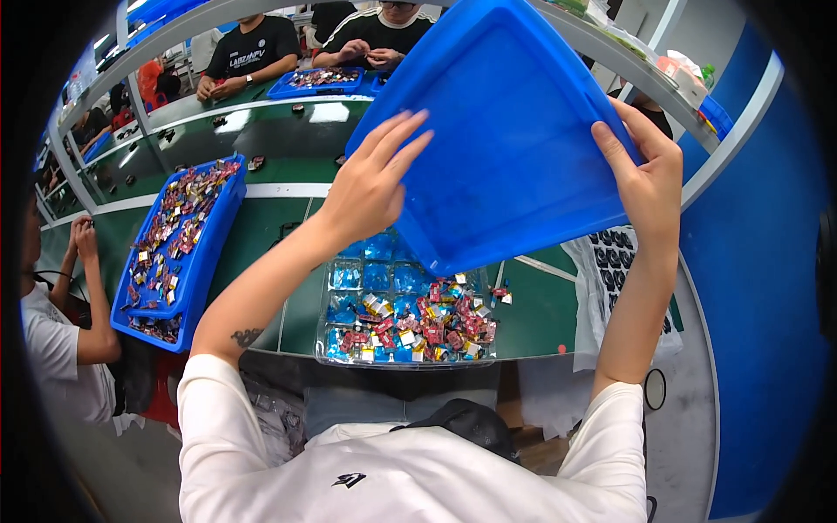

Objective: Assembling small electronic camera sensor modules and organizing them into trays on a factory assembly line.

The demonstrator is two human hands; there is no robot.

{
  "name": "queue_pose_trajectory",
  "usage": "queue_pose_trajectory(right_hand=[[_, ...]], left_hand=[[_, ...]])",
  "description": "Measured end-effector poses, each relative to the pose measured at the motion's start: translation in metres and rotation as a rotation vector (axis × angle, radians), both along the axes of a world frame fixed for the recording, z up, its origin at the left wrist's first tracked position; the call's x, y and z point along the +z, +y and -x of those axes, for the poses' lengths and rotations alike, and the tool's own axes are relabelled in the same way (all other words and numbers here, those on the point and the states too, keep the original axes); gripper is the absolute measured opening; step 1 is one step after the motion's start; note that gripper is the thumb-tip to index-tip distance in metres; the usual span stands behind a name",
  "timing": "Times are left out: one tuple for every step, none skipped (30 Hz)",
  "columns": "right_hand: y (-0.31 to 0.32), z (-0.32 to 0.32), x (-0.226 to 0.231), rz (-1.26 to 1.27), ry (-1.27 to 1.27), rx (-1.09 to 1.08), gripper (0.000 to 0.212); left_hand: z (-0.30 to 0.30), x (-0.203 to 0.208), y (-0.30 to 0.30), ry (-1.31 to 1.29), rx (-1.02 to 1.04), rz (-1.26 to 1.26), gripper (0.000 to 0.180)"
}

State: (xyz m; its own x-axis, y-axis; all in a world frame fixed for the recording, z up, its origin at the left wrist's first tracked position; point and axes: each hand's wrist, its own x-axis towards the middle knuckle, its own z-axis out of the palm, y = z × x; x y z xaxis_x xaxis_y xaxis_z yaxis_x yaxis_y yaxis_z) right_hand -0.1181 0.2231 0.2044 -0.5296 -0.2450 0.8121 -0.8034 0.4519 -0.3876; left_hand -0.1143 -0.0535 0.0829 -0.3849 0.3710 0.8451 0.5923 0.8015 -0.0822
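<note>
A blue plastic tray is held up on its edge above the table, its hollow side facing me and no parts visible inside. My right hand grips its right rim, thumb on the inner side. In front of the tray's left side is my left hand, its fingers stretched out and slightly blurred; whether they touch the tray cannot be told. Below, a clear compartmented tray lies on the table, with a pile of small red, white and yellow electronic parts across its near half. The raised tray hides part of its far side.
A long blue bin full of similar parts stands at left, beside a seated person. Across the green table, two people work by another blue tray. A plastic bag with black parts lies right. A metal shelf frame rises overhead.
</note>
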Motion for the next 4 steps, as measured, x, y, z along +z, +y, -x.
queue_pose_trajectory(right_hand=[[-0.001, 0.0, -0.001, -0.019, 0.0, -0.008, 0.028], [-0.003, -0.001, -0.002, -0.022, -0.005, -0.007, 0.028], [-0.006, -0.003, -0.003, -0.012, -0.009, -0.011, 0.028], [-0.008, -0.004, -0.003, 0.001, -0.008, -0.016, 0.028]], left_hand=[[-0.001, 0.015, 0.009, 0.06, -0.026, 0.028, 0.068], [0.001, 0.02, 0.016, 0.055, -0.024, 0.025, 0.068], [0.003, 0.024, 0.022, 0.057, 0.012, 0.025, 0.068], [0.005, 0.026, 0.026, 0.064, 0.048, 0.027, 0.068]])
